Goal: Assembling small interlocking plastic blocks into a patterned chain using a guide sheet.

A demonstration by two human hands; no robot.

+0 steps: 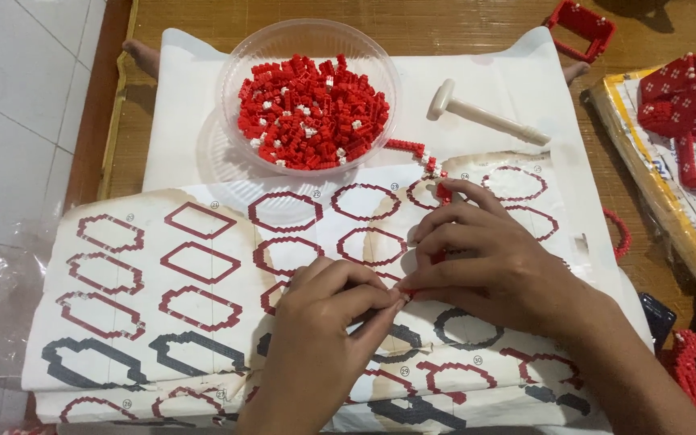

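Centre frame: left hand (316, 338) and right hand (485, 270) meet over the pattern sheet (163, 274), fingertips pinched shut on a chain of small red bricks (416, 149) that trails up toward the bowl of bricks (312, 101) at upper centre. Risk: chain is thin; uneven pressing could snap a joint or scatter pieces

Surface: woven mat (412, 31), tan, bordered at left by a white tiled floor (18, 105).
Centre: white paper sheet (509, 89) spread flat on the mat.
On sheet: clear plastic bowl (239, 60) of red bricks; cream mallet (485, 117) just beside it; printed pattern sheet (163, 266) with red and black outlines.
Right edge: yellow-rimmed board (662, 201) carrying red brick assemblies.
Top right: square red brick frame (580, 28) directly on the mat.
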